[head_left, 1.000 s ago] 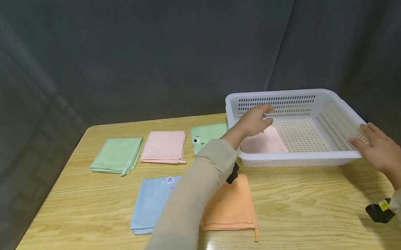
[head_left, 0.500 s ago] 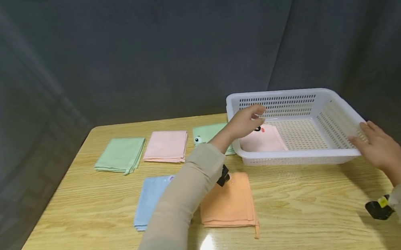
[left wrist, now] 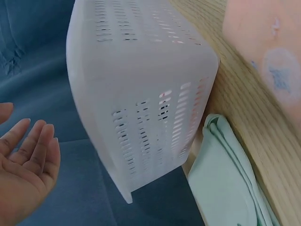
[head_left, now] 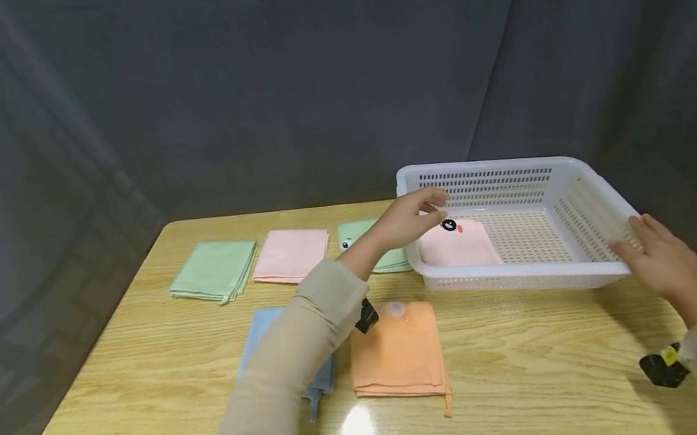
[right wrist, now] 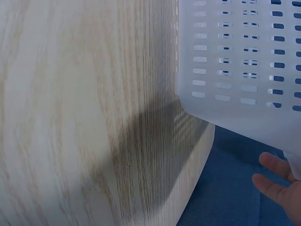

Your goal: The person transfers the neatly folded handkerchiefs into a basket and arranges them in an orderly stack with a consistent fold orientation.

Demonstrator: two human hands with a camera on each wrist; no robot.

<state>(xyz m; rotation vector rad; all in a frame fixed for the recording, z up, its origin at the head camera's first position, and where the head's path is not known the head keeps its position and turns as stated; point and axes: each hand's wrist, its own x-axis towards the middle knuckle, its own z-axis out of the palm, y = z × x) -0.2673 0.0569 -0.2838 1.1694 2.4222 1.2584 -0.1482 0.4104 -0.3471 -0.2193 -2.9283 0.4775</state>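
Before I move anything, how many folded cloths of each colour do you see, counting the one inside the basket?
Green cloths: 2
Pink cloths: 2, one of them in the white basket
Blue cloth: 1
Orange cloth: 1
Total: 6

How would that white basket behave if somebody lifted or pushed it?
The white basket would probably stay stiff: its rim looks unbent beside the right hand. It's likely light for its size, with many slots through its walls. Pushed, it should slide rather than roll, given its broad, flat floor.
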